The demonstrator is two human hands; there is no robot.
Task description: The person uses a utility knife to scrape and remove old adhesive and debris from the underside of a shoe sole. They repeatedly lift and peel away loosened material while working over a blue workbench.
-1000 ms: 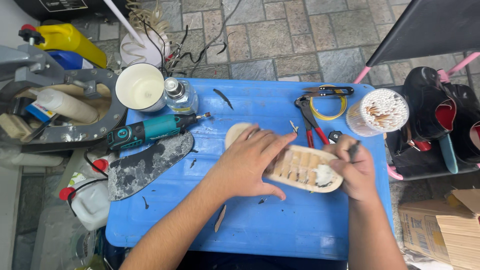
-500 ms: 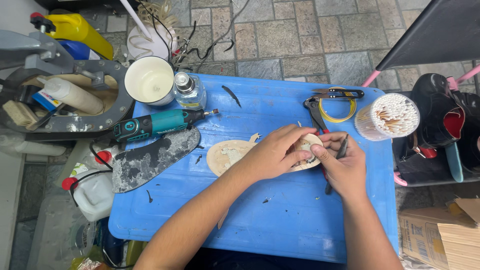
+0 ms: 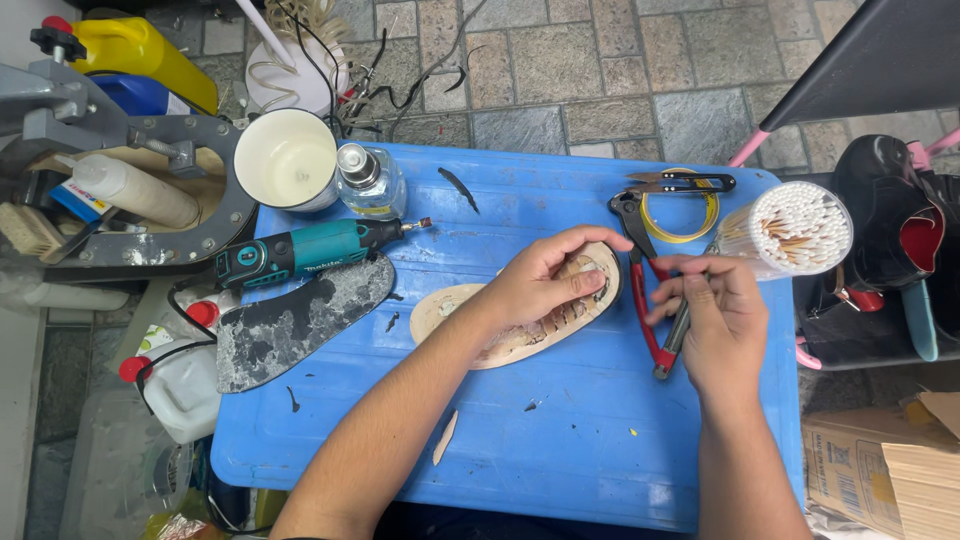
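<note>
Your left hand [image 3: 545,280] lies flat over the shoe sole [image 3: 520,325] at mid-table, fingers spread and curled over its far end, pressing it down rather than gripping it. Your right hand [image 3: 715,320] is closed on a thin dark tool [image 3: 677,335], fingers pinched together round its shaft, just right of the sole & not touching it.

Progress, judging by looks: the sole seems partly worked. It's pale tan, leather-like, oval, w/ a row of ridges or strips showing under your fingers near the toe; the heel end is bare & smooth. Can't tell how much is left under your palm.

Around you: blue plastic table [image 3: 560,470], scuffed & flecked w/ dark scraps. Red-handled pliers [image 3: 640,270] lie beside the right hand. A teal rotary tool [image 3: 300,252] sits left, next to a mottled grey sole-shaped piece [image 3: 295,322]. Far right, a round tub of thin sticks [image 3: 795,230].
</note>
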